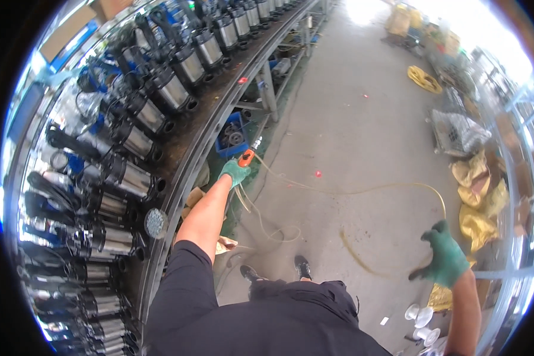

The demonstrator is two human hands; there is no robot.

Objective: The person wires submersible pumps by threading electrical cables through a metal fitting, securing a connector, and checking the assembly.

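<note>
My left hand (235,172), in a green glove, is wrapped round an orange air tool (246,158) with a metal nose, held out beside the workbench. A thin yellowish hose (362,191) runs from near the tool in a long arc to the right. It reaches the fingertips of my right hand (448,258), also gloved in green. The fingers and thumb of that hand are spread apart. Another length of hose (356,256), blurred, hangs to the left of its thumb; whether the hose passes behind the palm cannot be made out.
Rows of black and silver pumps (137,142) fill the workbench (196,139) on the left. A blue crate (231,135) of dark parts sits beneath its edge. Yellow sacks (477,225), a wrapped wire basket (457,133) and white spools (420,315) lie along the right side.
</note>
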